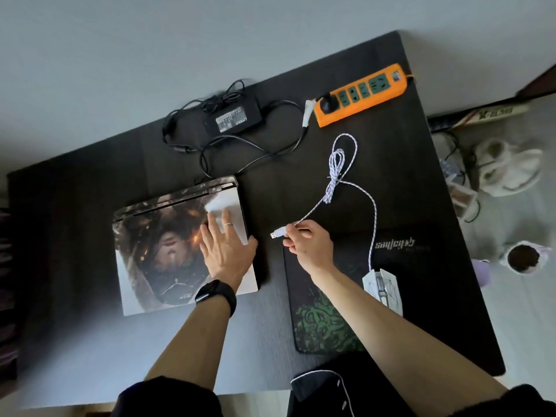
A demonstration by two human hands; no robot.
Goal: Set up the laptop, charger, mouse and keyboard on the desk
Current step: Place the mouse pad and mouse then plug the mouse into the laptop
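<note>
Head view: looking straight down on the dark desk (75,206), both arms reaching out.
Left hand (224,251): spread flat on the lid, fingers straight, thumb hooked at the right edge, gripping nothing.
Laptop (156,254): closed, left of centre, printed artwork across the lid.
Right hand (310,245): fingers curled, pinching the USB plug (278,233), metal tip aimed left at the laptop and held clear of it.
Cable (335,173): white braid, rising from the plug to a tied bundle, then looping down to the mouse.
Mouse (382,288): white, sitting on the right edge of the pad (325,320).
Charger (233,118): black brick at the far edge, leads tangled around it, one running to the laptop's back.
Strip (361,94): orange, far right, a black plug in its nearest socket.
Extras: watch (215,293) on the left wrist, ring (227,225) on a left finger.
</note>
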